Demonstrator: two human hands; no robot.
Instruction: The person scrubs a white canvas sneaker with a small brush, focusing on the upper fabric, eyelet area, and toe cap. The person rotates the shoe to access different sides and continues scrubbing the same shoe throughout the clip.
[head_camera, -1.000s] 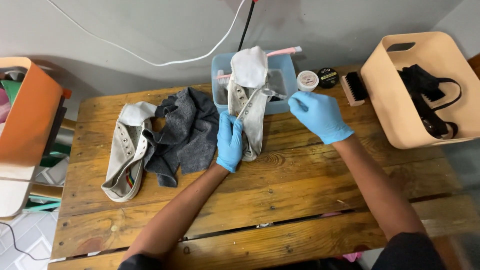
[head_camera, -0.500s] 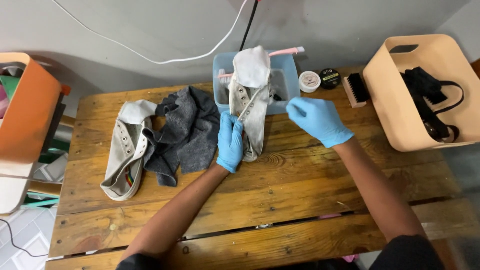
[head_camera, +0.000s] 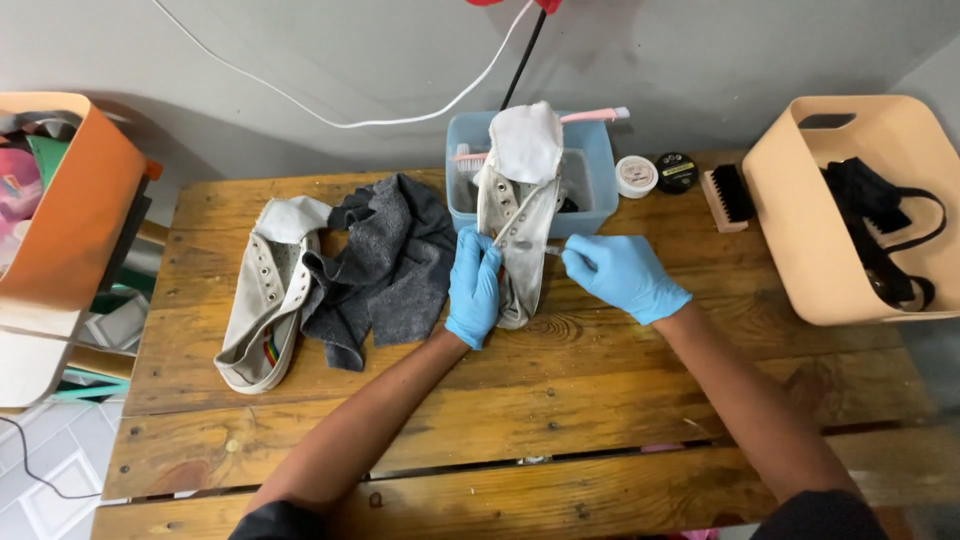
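A dirty white canvas shoe (head_camera: 520, 190) stands toe-up, leaning on a blue plastic tub (head_camera: 600, 170) at the back of the wooden table (head_camera: 560, 400). My left hand (head_camera: 473, 285), in a blue glove, grips the shoe's left side near the heel. Wearing the same kind of glove, my right hand (head_camera: 620, 275) pinches a short end of shoelace (head_camera: 553, 250) right at the eyelets. The matching shoe (head_camera: 262, 300) lies to the left, partly under a dark grey cloth (head_camera: 385, 265).
A pink toothbrush (head_camera: 595, 115) rests across the tub. Two small round tins (head_camera: 636, 175) (head_camera: 676, 171) and a wooden brush (head_camera: 728, 197) sit beside it. At the right stands a beige basket (head_camera: 800, 210) holding black straps (head_camera: 880, 230); an orange bin (head_camera: 75, 200) is off the left edge.
My right hand has come down and left, from a stretched-out lace to close against the shoe's eyelets. My left hand keeps its hold on the shoe.
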